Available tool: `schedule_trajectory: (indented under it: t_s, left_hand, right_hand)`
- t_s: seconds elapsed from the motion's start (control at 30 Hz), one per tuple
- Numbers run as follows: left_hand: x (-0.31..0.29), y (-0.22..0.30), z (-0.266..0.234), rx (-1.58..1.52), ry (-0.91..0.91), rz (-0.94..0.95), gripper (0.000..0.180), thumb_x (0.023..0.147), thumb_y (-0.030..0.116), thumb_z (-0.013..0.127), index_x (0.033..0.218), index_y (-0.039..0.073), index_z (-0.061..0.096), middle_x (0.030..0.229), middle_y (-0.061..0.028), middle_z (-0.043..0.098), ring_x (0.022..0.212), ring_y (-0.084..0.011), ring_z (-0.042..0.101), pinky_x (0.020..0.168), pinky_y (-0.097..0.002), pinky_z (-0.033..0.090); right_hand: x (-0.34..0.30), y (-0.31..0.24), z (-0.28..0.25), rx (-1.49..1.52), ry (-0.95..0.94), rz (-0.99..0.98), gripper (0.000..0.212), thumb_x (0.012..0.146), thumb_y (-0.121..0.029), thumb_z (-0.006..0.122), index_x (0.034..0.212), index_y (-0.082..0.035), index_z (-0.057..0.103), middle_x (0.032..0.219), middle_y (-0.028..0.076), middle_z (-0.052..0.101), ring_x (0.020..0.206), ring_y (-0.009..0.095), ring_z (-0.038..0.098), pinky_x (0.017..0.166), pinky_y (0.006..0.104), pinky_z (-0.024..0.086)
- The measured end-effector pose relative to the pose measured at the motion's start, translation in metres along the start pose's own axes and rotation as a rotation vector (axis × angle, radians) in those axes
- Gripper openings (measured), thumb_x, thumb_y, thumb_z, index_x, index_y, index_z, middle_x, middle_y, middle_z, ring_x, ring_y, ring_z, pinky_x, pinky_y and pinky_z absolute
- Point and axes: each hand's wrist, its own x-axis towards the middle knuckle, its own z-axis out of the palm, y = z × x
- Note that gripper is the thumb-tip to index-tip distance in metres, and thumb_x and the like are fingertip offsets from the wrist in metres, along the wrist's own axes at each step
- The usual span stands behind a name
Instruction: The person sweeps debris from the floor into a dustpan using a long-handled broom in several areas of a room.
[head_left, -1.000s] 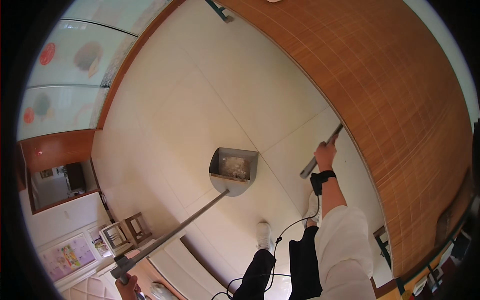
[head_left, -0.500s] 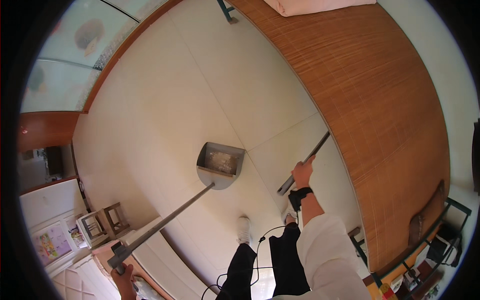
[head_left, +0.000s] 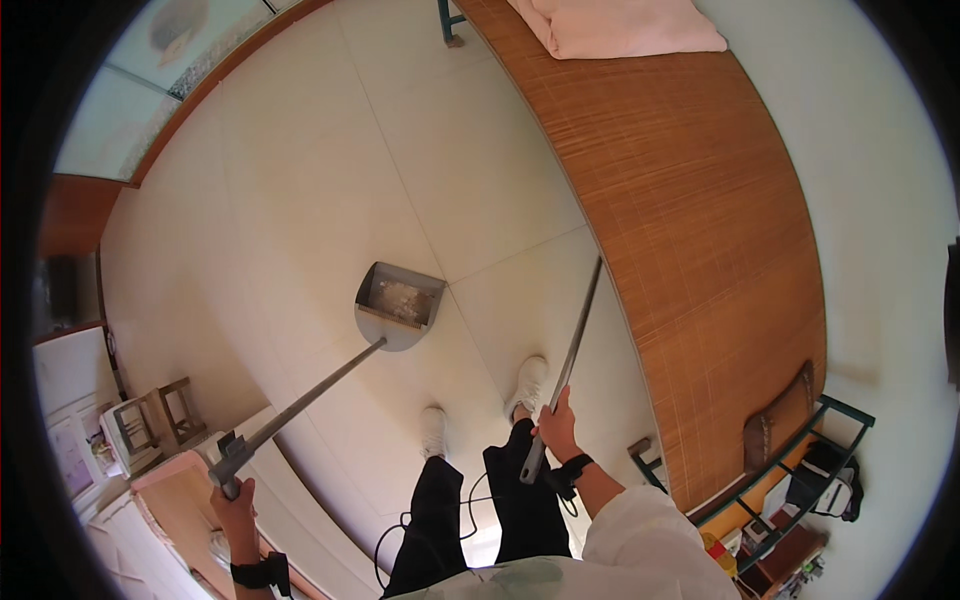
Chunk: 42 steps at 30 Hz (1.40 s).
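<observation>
My left hand (head_left: 236,510) is closed around the top of the dustpan's long grey handle (head_left: 320,392), at the lower left. The grey dustpan (head_left: 388,332) rests on the floor ahead of my feet, with pale fluffy debris (head_left: 402,300) inside it. In my right hand (head_left: 558,424) is a long grey pole (head_left: 578,335), gripped near its upper end. It slants away from me toward the bed's edge, where its far end passes out of sight under the bed, so what it carries there is hidden.
The bed (head_left: 690,220) with a brown mat fills the right side, a folded pink quilt (head_left: 620,28) on it. Small wooden stools (head_left: 175,415) stand at the left near a pale bench-like piece (head_left: 300,500). A black cable (head_left: 385,540) hangs by my legs.
My right hand has drawn the pole back toward my body, and more of the pole shows. The view has shifted; the dustpan stays at the same spot on the floor tiles.
</observation>
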Motion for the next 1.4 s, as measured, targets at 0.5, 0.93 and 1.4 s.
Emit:
schedule_trajectory:
  t_s: [0.5,0.93,1.4]
  left_hand:
    - [0.011,0.001,-0.013,0.122,-0.057,0.07,0.018,0.071,0.005,0.068,0.068,0.002,0.05,0.056,0.004,0.041,0.051,-0.0059,0.035,0.045,-0.0242,0.03]
    - [0.009,0.006,-0.016,0.135,-0.057,0.06,0.018,0.07,0.005,0.068,0.065,0.002,0.051,0.054,0.0047,0.042,0.049,-0.0053,0.036,0.043,-0.0235,0.029]
    - [0.019,0.016,-0.038,0.458,-0.274,0.559,0.028,0.066,0.026,0.069,0.075,0.003,0.057,0.064,-0.0151,0.057,0.061,-0.0339,0.055,0.056,-0.0413,0.042]
  right_hand:
    - [0.082,-0.165,0.022,-0.06,-0.085,-0.341,0.052,0.084,-0.01,0.047,0.133,-0.006,0.029,0.059,0.01,0.053,0.044,0.016,0.052,0.043,0.0321,0.046]
    - [0.178,-0.174,0.006,-0.632,-0.252,-0.312,0.069,0.078,-0.007,0.04,0.139,-0.009,0.008,0.073,0.021,0.059,0.054,0.028,0.059,0.055,0.0388,0.05]
    - [-0.243,-0.06,-0.087,-0.147,-0.248,0.164,0.053,0.084,-0.013,0.048,0.135,-0.014,0.032,0.058,0.008,0.05,0.041,0.017,0.05,0.04,0.0303,0.045]
